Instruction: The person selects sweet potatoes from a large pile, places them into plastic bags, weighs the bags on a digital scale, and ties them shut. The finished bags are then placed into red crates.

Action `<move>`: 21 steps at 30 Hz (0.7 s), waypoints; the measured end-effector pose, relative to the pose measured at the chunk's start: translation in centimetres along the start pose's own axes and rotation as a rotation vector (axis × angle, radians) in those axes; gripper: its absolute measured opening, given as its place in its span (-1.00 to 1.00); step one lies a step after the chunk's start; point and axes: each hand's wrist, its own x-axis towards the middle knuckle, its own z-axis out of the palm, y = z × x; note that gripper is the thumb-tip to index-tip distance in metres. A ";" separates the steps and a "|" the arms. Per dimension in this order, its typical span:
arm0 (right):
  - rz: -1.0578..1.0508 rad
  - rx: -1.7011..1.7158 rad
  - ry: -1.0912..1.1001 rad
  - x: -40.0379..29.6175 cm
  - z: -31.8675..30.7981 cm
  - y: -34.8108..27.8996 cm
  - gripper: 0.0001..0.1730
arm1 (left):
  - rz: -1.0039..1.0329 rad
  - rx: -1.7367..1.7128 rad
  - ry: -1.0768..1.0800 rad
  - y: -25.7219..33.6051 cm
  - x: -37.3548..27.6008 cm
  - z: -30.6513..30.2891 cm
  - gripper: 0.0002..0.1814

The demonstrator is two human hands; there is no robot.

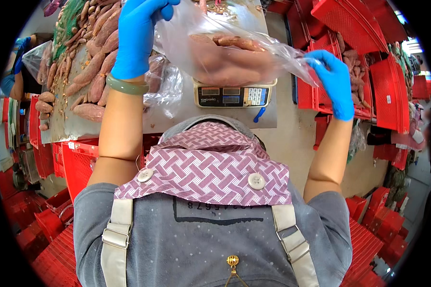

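A clear plastic bag of sweet potatoes [233, 64] rests on or just above a digital scale [233, 96], hiding its platform. My left hand [136, 39], in a blue glove, grips the bag's upper left part; its fingertips reach the picture's top edge. My right hand [330, 80], also blue-gloved, pinches the bag's right end, which is drawn out taut between the two hands. Left of the scale, another clear bag [168, 86] lies crumpled, with sweet potatoes partly visible inside. A small blue tool [259, 114] lies by the scale's right front corner.
Loose sweet potatoes [89, 71] are heaped on the metal table [158, 125] at left, beside green netting [66, 27]. Red plastic crates [389, 93] stand at right, one holding sweet potatoes [353, 68]. More red crates surround me. At far left, a co-worker's gloved hand [20, 53] is near a bag.
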 end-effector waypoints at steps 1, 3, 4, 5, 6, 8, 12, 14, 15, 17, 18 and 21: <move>0.008 0.020 0.023 0.6 0.4 0.9 -0.82 | 0.009 0.013 -0.028 0.1 0.1 0.7 -0.60; 0.008 0.023 0.036 1.0 0.8 2.3 -0.82 | 0.025 0.064 -0.126 -1.4 0.8 0.2 -0.63; -0.001 0.043 0.038 1.1 1.0 2.7 -0.82 | 0.000 0.071 -0.154 -2.0 1.3 0.0 -0.64; -0.009 0.063 0.039 1.1 1.1 2.8 -0.81 | -0.024 0.077 -0.182 -2.2 1.4 -0.1 -0.65; 0.018 0.050 0.026 1.2 1.1 2.9 -0.81 | -0.039 0.087 -0.212 -2.3 1.4 -0.1 -0.66; 0.072 0.022 0.000 1.1 1.1 3.0 -0.80 | -0.114 0.127 -0.203 -1.9 0.6 0.2 -0.65; 0.018 -0.126 -0.059 0.2 1.1 2.9 -0.74 | -0.169 0.194 -0.194 -2.1 -0.8 0.2 -0.49; -0.032 -0.199 -0.072 -0.2 1.1 1.8 -0.68 | -0.153 0.216 -0.190 -2.2 -1.4 -0.4 -0.42; -0.070 -0.210 -0.067 -0.6 1.0 1.0 -0.64 | -0.150 0.241 -0.194 -2.2 -1.7 -0.7 -0.39; -0.154 -0.223 -0.072 -0.8 0.7 -0.6 -0.56 | -0.140 0.320 -0.160 -2.0 -2.6 -1.3 -0.34; -0.085 -0.174 -0.094 -1.1 0.3 -1.1 -0.49 | -0.129 0.368 -0.134 -1.7 -3.0 -1.1 -0.32; -0.120 0.082 0.098 -2.0 -0.5 -2.8 -0.51 | 0.092 0.593 -0.044 -0.1 -3.9 -0.3 -0.24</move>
